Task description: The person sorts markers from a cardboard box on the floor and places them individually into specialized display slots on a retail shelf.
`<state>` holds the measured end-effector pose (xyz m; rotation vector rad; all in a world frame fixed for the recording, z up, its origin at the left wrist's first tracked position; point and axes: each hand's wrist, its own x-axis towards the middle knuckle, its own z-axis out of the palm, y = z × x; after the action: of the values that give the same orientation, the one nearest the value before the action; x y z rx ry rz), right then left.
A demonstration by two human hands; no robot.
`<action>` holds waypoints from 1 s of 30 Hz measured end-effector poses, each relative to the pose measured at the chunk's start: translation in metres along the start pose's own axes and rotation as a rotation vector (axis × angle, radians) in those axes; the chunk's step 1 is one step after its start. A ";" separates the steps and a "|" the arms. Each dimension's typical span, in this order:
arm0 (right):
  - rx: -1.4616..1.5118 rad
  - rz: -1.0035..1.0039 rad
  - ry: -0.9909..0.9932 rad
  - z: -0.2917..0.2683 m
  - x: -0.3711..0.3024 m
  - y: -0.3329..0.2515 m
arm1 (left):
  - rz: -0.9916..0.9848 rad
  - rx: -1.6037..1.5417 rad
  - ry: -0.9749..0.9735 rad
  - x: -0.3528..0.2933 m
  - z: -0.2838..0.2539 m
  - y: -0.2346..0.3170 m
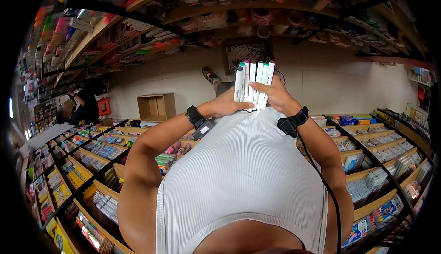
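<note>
Several white markers point(252, 81) with coloured end caps, among them green, purple and black, stand side by side in front of my body. My left hand point(229, 103) grips the bundle from the left, its thumb across the lower part of the barrels. From the right, my right hand point(276, 94) closes on the same markers, its thumb lying over their middle. The fingers behind the markers are hidden. Both wrists carry black straps with small devices.
Shelves of stationery point(101, 150) spread to both sides, with further shelves point(220, 6) beyond. On the floor stand an open cardboard box point(156, 107) and a dark bin of pale sticks point(248, 55). Another person point(82, 107) is at the far left. A black cable point(328, 185) hangs by my right arm.
</note>
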<state>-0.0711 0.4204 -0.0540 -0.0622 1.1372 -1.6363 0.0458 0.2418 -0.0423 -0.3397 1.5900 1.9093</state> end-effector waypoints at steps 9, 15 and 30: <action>-0.021 -0.109 0.029 0.011 -0.007 -0.013 | 0.212 -0.211 0.083 0.002 0.003 -0.004; 0.003 -0.234 0.093 0.007 -0.007 -0.017 | 0.158 -0.235 0.125 0.001 -0.001 0.000; 0.099 -0.327 0.161 0.001 -0.007 -0.021 | 0.171 0.117 0.135 -0.005 -0.007 0.017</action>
<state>-0.0827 0.4244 -0.0355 -0.0556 1.2123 -2.0153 0.0382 0.2328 -0.0280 -0.2956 1.8640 1.9437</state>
